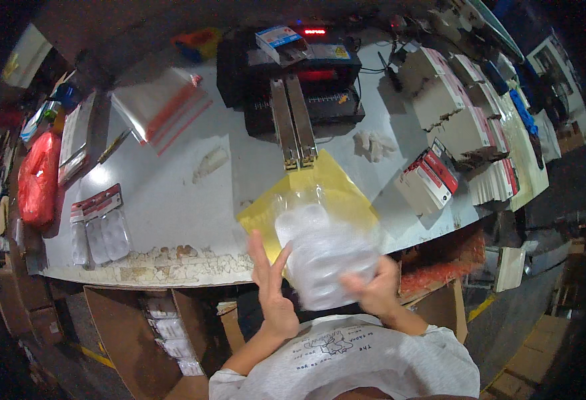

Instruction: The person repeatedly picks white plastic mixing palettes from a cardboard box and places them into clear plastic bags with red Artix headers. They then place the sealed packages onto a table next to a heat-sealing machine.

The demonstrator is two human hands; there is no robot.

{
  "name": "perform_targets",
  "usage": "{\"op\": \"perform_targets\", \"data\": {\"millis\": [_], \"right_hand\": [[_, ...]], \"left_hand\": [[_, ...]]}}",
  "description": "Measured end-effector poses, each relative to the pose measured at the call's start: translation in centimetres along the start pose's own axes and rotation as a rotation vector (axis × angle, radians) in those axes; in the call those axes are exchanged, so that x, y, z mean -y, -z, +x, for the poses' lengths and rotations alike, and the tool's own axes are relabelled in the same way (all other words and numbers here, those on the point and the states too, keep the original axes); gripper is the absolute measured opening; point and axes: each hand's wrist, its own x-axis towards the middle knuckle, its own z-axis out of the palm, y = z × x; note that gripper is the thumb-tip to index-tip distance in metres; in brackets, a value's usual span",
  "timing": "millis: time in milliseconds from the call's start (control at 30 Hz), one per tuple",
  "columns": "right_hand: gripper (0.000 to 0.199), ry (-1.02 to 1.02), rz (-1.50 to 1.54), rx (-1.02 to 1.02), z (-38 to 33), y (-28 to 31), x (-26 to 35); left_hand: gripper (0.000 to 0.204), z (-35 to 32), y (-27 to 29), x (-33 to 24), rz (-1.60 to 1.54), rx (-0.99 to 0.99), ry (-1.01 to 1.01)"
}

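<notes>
My right hand point(378, 288) grips the lower right edge of a whitish clear plastic blister pack point(329, 250), thumb on top. The pack is smeared by motion and shows rounded bumps. To its left, my left hand point(273, 297) is raised with the fingers stretched and apart, close to the pack's edge and holding nothing. Beneath the pack a yellow sheet point(346, 187) lies at the front of the table. Two long metal arms point(293, 123) reach from a black machine point(239, 70) with a lit red display, and end over the sheet's far edge.
Stacks of cards point(439, 93) stand on the right, with a smaller red and white card pile point(428, 179) nearer. Clear bags point(159, 107), a red plastic bag point(38, 179) and packaged blisters point(101, 230) lie left. Below the table's chipped front edge are open cardboard boxes point(129, 333).
</notes>
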Motion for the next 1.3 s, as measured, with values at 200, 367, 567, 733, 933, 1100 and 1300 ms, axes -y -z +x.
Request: {"op": "perform_targets", "data": {"millis": [200,367,567,733,933,1100,1300], "right_hand": [[0.068,-0.083,-0.015,-0.214,7.5,4.5,-4.0],[0.067,0.046,-0.299,0.038,7.7,3.9,-9.2],[0.07,0.224,-0.569,-0.025,5.3,1.4,-9.1],[0.061,0.366,-0.844,-0.109,6.0,3.2,-8.4],[0.032,0.449,-0.874,-0.525,17.9,5.8,-6.4],[0.026,0.543,-0.967,-0.558,24.6,5.6,-10.7],[0.035,0.488,-1.067,-0.689,25.1,5.3,-9.4]], "left_hand": [[0.086,2.7,-0.7,1.9,-0.043,0.043,0.54],[0.093,3.0,-1.7,3.2,-0.125,0.098,0.636],[0.072,1.9,-1.1,2.9,-0.222,0.026,0.61],[0.062,2.3,-0.8,2.9,-0.007,-0.018,0.697],[0.023,4.2,0.4,4.6,0.116,-0.293,0.386],[0.019,4.6,0.8,4.5,0.121,-0.273,0.314],[0.023,4.6,-0.8,4.7,-0.043,-0.212,0.368]]}}
